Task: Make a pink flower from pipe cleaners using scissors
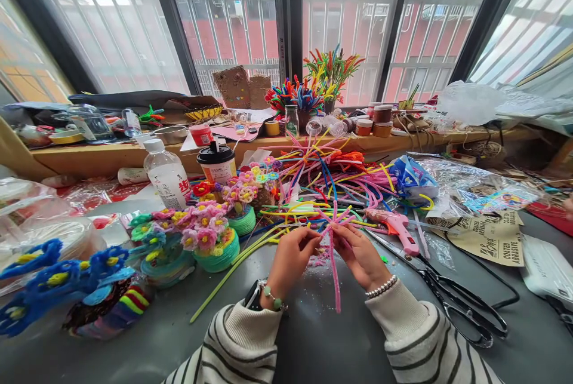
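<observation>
Pink pipe cleaners (333,276) meet in a crossing bunch between my two hands, over the middle of the grey table. My left hand (293,258) pinches the bunch from the left, its fingertips closed near the crossing. From the other side my right hand (358,252) grips it with thumb and fingers together. One pink stem hangs down toward me, and others fan out above the fingers. Small pink scraps (319,257) lie on the table just behind the hands. To the right rests a pink glue gun (398,230).
Black-handled scissors (465,306) lie at the right. Pipe-cleaner flower pots (217,249) stand at the left, near a water bottle (165,175) and a lidded cup (217,163). Loose pipe cleaners (353,175) heap behind the hands. Sandpaper (487,240) lies far right.
</observation>
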Available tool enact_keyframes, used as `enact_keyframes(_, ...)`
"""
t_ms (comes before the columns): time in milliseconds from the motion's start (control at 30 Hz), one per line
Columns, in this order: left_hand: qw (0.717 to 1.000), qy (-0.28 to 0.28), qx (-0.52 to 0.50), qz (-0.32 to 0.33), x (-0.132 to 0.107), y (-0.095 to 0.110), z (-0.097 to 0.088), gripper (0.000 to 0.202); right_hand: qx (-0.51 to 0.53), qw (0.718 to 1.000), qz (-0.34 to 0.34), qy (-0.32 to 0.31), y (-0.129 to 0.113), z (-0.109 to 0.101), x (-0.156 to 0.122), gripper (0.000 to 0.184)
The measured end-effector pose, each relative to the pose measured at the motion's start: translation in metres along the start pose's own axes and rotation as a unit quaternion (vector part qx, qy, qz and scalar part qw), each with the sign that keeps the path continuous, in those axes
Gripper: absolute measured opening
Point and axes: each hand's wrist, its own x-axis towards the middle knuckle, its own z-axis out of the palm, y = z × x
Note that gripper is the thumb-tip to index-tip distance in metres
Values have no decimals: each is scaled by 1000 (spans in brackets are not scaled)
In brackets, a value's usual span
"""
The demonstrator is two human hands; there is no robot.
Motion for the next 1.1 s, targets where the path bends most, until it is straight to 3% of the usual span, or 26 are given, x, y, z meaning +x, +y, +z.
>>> enact_keyframes(233,999,34,-35,-21,0,3,-4,18,-4,1000,0,-20,-3,0,0,8)
enact_keyframes(367,991,51,-117,-37,0,5,-8,25,-42,998,1,-42,-6,0,-3,9)
enact_keyframes(500,979,57,-188,-49,1,9,-12,31,-137,982,43,-123,-4,2,-8,14)
enact_keyframes(633,985,5,-168,-43,0,12,-13,24,-231,954,24,-191,0,3,-11,19)
enact_keyframes(733,984,-13,-173,-44,-1,13,-12,22,-263,946,6,-192,1,3,-12,20)
enact_keyframes(833,980,4,-192,-56,-1,11,-11,21,-291,938,-21,-186,-1,4,-13,20)
enact_keyframes(967,966,17,-240,-97,0,8,-11,20,-315,927,-80,-185,-1,7,-13,17)
enact_keyframes(1100,952,9,-275,-133,1,6,-12,22,-333,923,-92,-168,0,8,-12,17)
